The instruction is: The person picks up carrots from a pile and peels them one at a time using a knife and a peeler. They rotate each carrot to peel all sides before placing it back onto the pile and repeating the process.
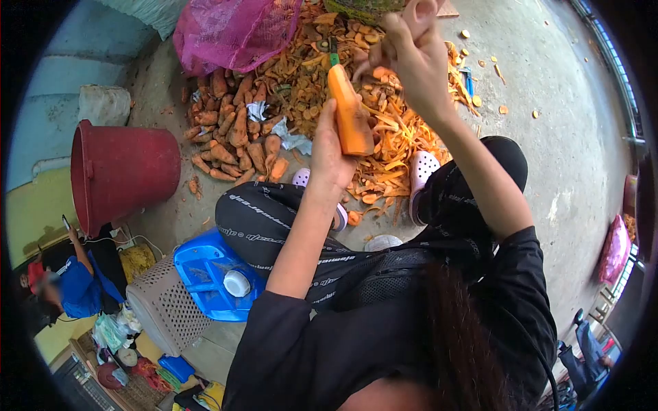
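Note:
In my left hand (330,152) is a large, mostly peeled carrot (351,120), its narrow end pointing up and away from me and a darker patch on its lower side. At that narrow end shows a small green and black piece (334,55). My right hand (415,65) is raised to the right of the carrot, with fingers bent; I cannot tell what they hold. Beneath both hands spreads a heap of carrot peelings (387,168), brighter orange close to me. Left of it lie several unpeeled carrots (236,130) with scraps of pale paper.
A pink mesh sack (236,31) stands behind the carrots. To the left are a red bucket (127,175) on its side, a blue jerrycan (216,274) and a grey perforated basket (164,301). A blue-handled tool (469,82) lies right of the heap. Another person (79,281) is far left.

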Motion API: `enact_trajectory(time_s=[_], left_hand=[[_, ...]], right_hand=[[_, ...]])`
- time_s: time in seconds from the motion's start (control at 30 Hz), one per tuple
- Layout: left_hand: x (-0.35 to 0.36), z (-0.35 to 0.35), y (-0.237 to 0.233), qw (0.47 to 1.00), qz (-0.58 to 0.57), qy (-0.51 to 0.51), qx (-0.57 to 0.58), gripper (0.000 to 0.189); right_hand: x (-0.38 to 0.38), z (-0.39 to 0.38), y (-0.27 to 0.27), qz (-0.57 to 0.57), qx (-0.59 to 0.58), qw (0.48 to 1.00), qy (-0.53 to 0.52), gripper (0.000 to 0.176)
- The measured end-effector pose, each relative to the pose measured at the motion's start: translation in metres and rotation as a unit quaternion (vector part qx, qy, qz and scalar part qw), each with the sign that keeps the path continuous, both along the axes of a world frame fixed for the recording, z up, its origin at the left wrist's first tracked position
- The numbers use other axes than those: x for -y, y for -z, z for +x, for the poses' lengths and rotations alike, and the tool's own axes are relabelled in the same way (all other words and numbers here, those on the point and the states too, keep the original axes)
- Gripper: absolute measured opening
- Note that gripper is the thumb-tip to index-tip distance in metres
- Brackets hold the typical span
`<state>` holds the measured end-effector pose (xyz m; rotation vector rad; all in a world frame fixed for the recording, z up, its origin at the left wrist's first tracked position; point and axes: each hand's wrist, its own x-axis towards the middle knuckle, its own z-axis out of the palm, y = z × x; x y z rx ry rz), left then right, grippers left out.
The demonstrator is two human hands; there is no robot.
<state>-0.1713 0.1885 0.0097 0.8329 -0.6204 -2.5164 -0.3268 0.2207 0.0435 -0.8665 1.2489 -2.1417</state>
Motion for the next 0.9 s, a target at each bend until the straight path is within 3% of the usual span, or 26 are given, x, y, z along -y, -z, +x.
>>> enact_trajectory(time_s=[0.07, 0.17, 0.27, 0.43, 0.6, 0.7, 0.9], left_hand=[[0.007, 0.0, 0.022, 1.0, -0.001, -0.009, -0.028, 0.039], [0.001, -0.005, -0.003, 0.998, -0.009, -0.033, 0.059, 0.049], [0.008, 0.0, 0.017, 0.999, 0.004, -0.036, 0.027, 0.05], [0.007, 0.003, 0.012, 0.999, 0.02, -0.028, -0.039, 0.048], [0.008, 0.002, 0.012, 0.999, 0.02, -0.032, -0.011, 0.051], [0.003, 0.003, 0.006, 0.999, 0.022, -0.028, -0.009, 0.05], [0.003, 0.001, 0.017, 0.998, 0.006, -0.019, -0.059, 0.049]], right_hand=[[-0.011, 0.02, -0.003, 0.021, 0.012, 1.0, -0.014, 0.022], [-0.019, 0.043, -0.007, 0.027, 0.062, 0.995, -0.072, 0.023], [-0.024, 0.056, -0.005, 0.034, 0.044, 0.994, -0.093, 0.024], [-0.02, 0.062, 0.001, 0.018, 0.068, 0.994, -0.089, 0.025], [-0.021, 0.066, -0.004, 0.029, 0.058, 0.995, -0.074, 0.019], [-0.021, 0.058, 0.004, 0.043, 0.102, 0.987, -0.12, 0.025], [-0.019, 0.052, 0.011, 0.102, 0.152, 0.976, -0.115, 0.022]])
